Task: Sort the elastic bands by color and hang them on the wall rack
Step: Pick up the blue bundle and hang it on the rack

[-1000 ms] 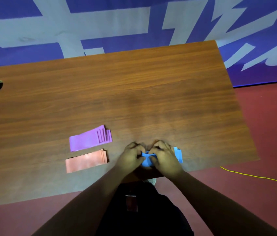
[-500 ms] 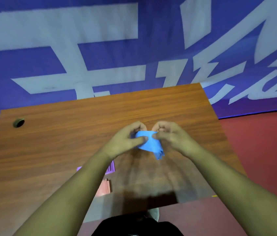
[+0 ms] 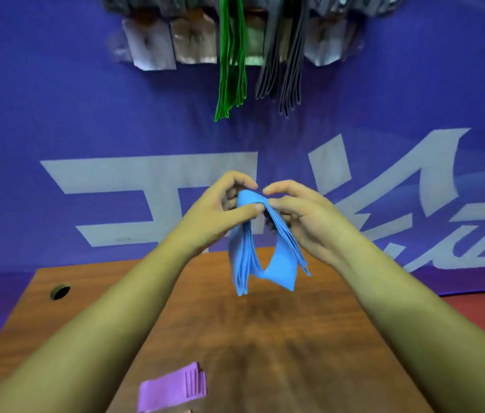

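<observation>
Blue bands [image 3: 283, 268] mid-air, folded top in the tight grip of left hand [image 3: 217, 213] and right hand [image 3: 305, 223].

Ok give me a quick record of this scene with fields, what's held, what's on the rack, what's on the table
held: blue bands, folded bunch, ends hanging down
left hand: pinches the bunch's top
right hand: pinches the bunch's top
hanging: green bands and grey bands, side by side on the wall rack
on table: purple bands, lying flat at the near side
hole: round, in the table's far left corner
</observation>
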